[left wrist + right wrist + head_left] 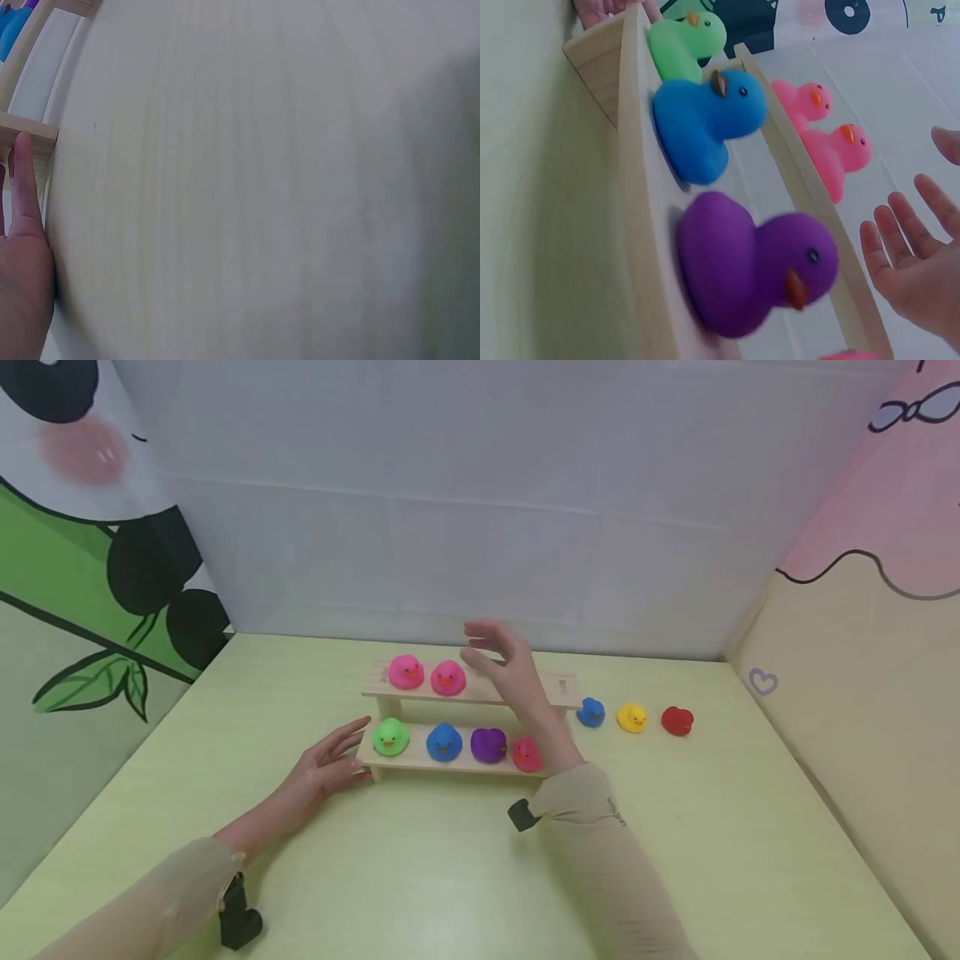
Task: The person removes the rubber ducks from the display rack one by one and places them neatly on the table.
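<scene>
We are touching the rack (558, 692) with our left hand (324, 768), fingers extended. Our right hand (516, 675) is hovering empty, fingers parted, two pink ducks (447, 678) to its left.

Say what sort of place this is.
Likely a staged tabletop booth, not a lived-in room: a creased white backdrop closes off the far side of the table, and cartoon panels flank it left and right.

On my right wrist screen, I see a green duck (682, 41), a blue duck (694, 124) and a purple duck (727, 262) along the low wooden shelf (641, 187). Two pink ducks (829, 154) sit on the high shelf (799, 176). The right hand (922, 274) is near, fingers spread.
</scene>
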`<state>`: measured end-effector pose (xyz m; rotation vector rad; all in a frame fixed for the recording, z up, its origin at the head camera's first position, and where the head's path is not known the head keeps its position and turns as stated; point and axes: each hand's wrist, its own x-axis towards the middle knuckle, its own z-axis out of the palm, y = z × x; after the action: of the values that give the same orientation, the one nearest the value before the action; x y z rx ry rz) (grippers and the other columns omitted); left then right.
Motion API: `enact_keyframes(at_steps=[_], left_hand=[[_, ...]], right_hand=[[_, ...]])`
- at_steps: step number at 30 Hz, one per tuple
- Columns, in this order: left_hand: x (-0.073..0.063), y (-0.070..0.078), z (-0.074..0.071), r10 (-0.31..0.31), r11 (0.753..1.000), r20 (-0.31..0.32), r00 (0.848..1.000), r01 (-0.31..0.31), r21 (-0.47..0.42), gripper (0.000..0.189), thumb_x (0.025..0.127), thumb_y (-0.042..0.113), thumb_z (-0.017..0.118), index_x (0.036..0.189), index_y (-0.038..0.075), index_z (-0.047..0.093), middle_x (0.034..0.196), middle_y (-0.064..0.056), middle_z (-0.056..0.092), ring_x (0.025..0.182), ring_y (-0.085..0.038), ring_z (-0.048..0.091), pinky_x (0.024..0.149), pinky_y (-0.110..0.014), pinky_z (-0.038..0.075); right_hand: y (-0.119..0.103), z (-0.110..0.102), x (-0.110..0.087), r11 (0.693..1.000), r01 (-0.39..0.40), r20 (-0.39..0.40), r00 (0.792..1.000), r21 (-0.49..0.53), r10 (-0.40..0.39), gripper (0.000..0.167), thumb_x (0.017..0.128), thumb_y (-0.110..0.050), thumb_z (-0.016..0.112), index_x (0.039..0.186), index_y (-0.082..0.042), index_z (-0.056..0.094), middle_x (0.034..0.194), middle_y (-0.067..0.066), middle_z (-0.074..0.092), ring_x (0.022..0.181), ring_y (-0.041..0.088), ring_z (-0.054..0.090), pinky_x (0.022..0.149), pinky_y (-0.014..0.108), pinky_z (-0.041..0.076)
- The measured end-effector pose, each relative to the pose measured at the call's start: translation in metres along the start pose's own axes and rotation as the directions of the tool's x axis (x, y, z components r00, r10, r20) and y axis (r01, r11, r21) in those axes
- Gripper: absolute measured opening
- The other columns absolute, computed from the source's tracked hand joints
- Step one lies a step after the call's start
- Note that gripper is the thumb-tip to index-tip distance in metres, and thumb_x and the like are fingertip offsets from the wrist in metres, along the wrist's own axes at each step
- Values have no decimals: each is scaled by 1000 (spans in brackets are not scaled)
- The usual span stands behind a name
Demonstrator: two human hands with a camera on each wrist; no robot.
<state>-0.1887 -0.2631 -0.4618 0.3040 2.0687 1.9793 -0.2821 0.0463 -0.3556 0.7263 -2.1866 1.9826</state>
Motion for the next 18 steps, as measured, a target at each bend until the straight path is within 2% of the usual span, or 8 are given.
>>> enact_keyframes(at_steps=[6,18], left_hand=[[-1,1,0,-4,1000,-2,1000,4,0,66,102,15,52,159,18,20,162,-22,21,120,3,59,96,-25,55],[0,0,-1,4,1000,0,1000,-4,4,65,102,14,51,159,18,20,161,-18,25,120,2,59,96,-25,56]], right_hand=[[3,13,-2,999,-35,39,999,-10,35,43,94,-19,67,135,-12,57,139,8,59,131,29,53,110,44,48],[7,15,-8,992,-97,112,988,-75,105,37,91,-20,72,126,-13,63,132,6,62,130,22,55,114,36,45]])
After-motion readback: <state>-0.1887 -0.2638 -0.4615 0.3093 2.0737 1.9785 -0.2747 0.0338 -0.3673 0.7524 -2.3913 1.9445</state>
